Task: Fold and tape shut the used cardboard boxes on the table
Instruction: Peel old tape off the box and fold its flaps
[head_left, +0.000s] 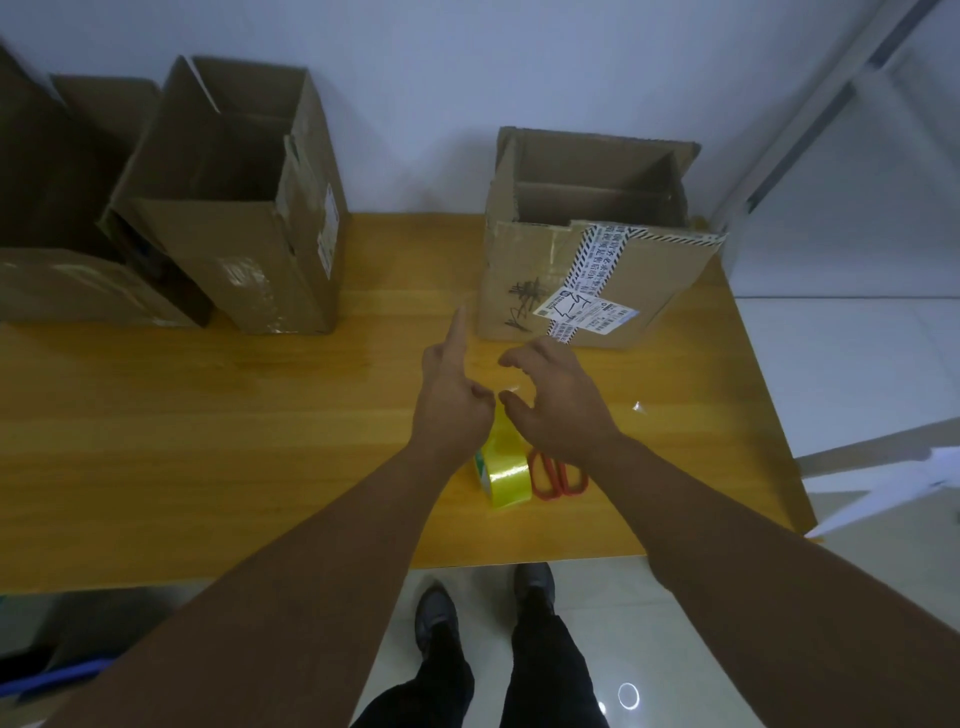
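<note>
An open cardboard box (644, 291) with striped tape and a white label stands at the table's far right, its top flaps up. A taller open box (249, 249) stands far left of centre. My left hand (452, 400) hovers over the table in front of the right box, index finger straight and pointing away, other fingers curled, holding nothing I can see. Beside it, my right hand (561, 405) hovers with loosely curled fingers, empty. Just below the hands, a yellow tape roll (504, 475) stands on edge next to red-handled scissors (558, 475), both partly hidden.
More cardboard boxes (78, 291) crowd the far left of the wooden table (208, 441). A small shiny scrap (638, 408) lies right of my hands. The white wall runs behind the boxes. My feet stand on the tiled floor below the table's near edge.
</note>
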